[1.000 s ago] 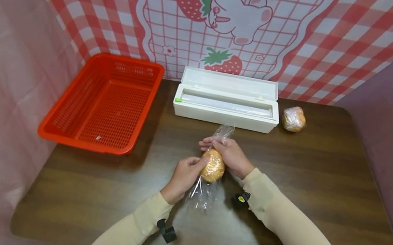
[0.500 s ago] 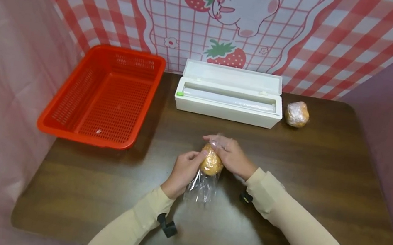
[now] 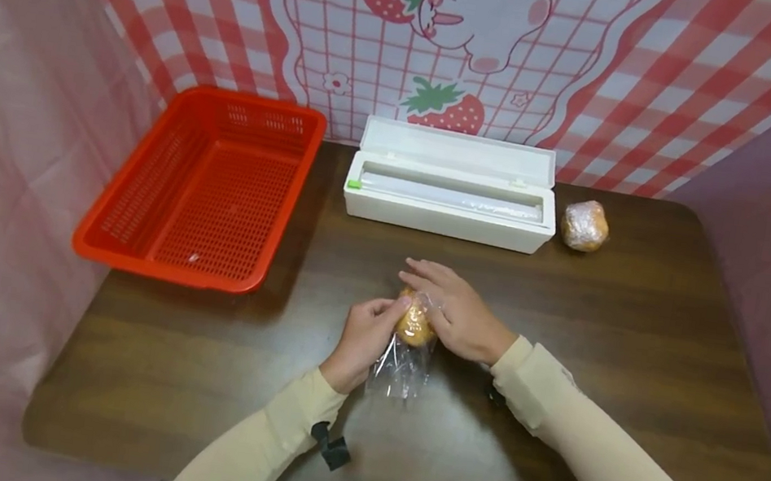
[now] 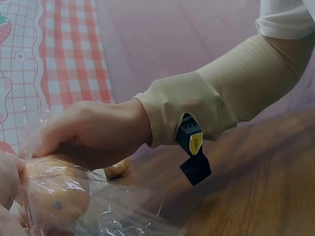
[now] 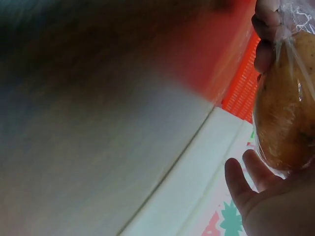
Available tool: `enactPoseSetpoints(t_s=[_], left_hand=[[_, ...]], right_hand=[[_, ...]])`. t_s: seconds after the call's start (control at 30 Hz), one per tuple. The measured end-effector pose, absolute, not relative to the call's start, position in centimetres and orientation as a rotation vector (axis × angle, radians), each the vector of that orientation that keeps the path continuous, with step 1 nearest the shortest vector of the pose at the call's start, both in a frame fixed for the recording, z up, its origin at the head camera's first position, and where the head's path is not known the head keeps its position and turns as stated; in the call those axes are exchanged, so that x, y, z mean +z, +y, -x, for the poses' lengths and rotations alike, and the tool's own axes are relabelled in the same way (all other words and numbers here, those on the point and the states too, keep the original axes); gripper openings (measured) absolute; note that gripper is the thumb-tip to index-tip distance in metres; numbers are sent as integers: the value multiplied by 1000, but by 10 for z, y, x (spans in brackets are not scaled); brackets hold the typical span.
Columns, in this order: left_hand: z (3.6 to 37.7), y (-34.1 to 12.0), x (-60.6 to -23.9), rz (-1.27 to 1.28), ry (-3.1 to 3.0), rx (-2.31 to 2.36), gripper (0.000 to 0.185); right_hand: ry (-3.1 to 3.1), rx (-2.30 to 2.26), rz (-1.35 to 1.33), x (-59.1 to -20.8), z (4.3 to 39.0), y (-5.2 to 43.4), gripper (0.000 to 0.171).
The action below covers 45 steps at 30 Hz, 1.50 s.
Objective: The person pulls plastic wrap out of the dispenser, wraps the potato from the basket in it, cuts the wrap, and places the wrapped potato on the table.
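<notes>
Over the middle of the table, a potato (image 3: pixel 415 327) is wrapped in clear cling film (image 3: pixel 399 374), whose loose end trails toward the body. My left hand (image 3: pixel 366 336) grips the potato from the left, thumb on top. The right hand (image 3: pixel 464 313) lies over its far right side, fingers extended and pressing the film onto it. In the right wrist view, spots show on the potato's skin (image 5: pixel 285 108), and two right fingers (image 5: pixel 238 184) stick out straight. The left wrist view has the potato (image 4: pixel 59 196) under the right hand (image 4: pixel 98 128).
A white cling film box (image 3: pixel 447 220) with its lid up stands at the back, a roll inside. Right of it sits a film-wrapped potato (image 3: pixel 585 226). A red plastic basket (image 3: pixel 255 271) is at the left. Curtains and a checked backdrop border the wooden table (image 3: pixel 189 377).
The far tail of film, upright before, is now folded down over the potato. My right hand has swept over it, its fingers straightening; the left keeps its grip.
</notes>
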<state>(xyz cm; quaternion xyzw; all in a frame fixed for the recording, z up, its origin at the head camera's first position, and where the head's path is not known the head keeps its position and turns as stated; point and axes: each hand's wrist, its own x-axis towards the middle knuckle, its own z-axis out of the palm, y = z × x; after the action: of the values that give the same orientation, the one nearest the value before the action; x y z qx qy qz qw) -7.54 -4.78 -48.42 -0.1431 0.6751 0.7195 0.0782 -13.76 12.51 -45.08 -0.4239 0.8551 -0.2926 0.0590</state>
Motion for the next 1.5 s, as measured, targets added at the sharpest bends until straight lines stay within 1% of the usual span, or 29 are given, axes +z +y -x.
enactPoseSetpoints(t_s=[0.07,0.3,0.47,0.7,1.0,1.23,1.33,1.43,1.5], left_hand=[[75,-47,-486,434,2004,2171,41],[73,-46,-486,482,1978,2205,40],[74,-44,-484,500,1970,2224,41],[74,-41,-484,542,1895,2274,38],[76,-40,-485,573,1888,2275,38],[79,-41,-486,614,1889,2264,37],[80,-41,-480,622,1908,2266,34],[81,-42,-480,622,1957,2260,34],[81,-43,-481,602,1998,2274,35]], right_hand=[[2602,-815,1323,-450,137,127,52],[2656,-526,1394,-444,134,131,74],[2705,-464,1399,-443,131,134,78],[2707,-567,1400,-450,124,136,82],[2746,-573,1324,-453,116,136,76],[2775,-554,1337,-456,111,136,69],[2769,-582,1331,-457,108,137,67],[2757,-663,1318,-458,106,139,64],[2729,-830,1250,-458,105,142,61]])
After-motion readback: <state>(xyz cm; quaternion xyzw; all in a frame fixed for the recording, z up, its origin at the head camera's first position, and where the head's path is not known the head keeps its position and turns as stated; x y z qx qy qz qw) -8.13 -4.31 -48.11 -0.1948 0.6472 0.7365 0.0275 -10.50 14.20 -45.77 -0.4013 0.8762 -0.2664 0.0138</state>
